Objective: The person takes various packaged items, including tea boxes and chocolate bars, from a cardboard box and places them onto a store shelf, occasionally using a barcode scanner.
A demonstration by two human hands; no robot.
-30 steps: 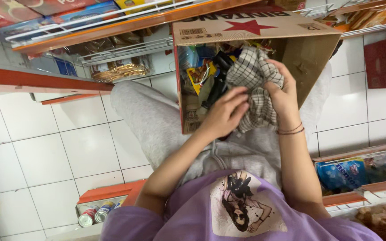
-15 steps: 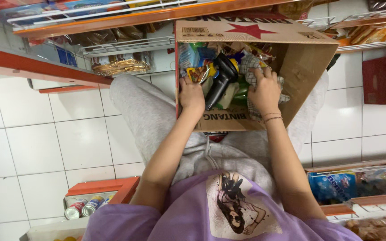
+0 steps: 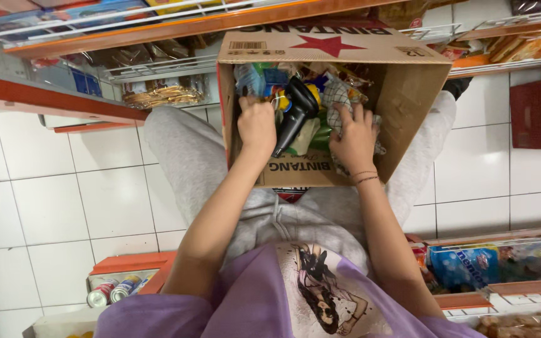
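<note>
The cardboard box (image 3: 402, 94) sits on my lap between my knees, open end toward me, with white floor tiles (image 3: 51, 200) on my left and orange-edged shop shelves (image 3: 158, 28) beyond it. It is stuffed with bright snack packets (image 3: 258, 78), and a black handheld scanner (image 3: 295, 109) lies slanted among them. A second ago both my hands were bunching the checked cloth (image 3: 339, 94) up over the box mouth; now that cloth has gone down inside, at the right, so the tucking-in looks about done to me. My right hand (image 3: 353, 139) lies spread and flat on it, fingers open, pressing rather than gripping. My left hand (image 3: 257, 125) has moved away to the box's left side and is curled into a loose fist just beside the scanner; I cannot tell whether it has hold of anything underneath.
</note>
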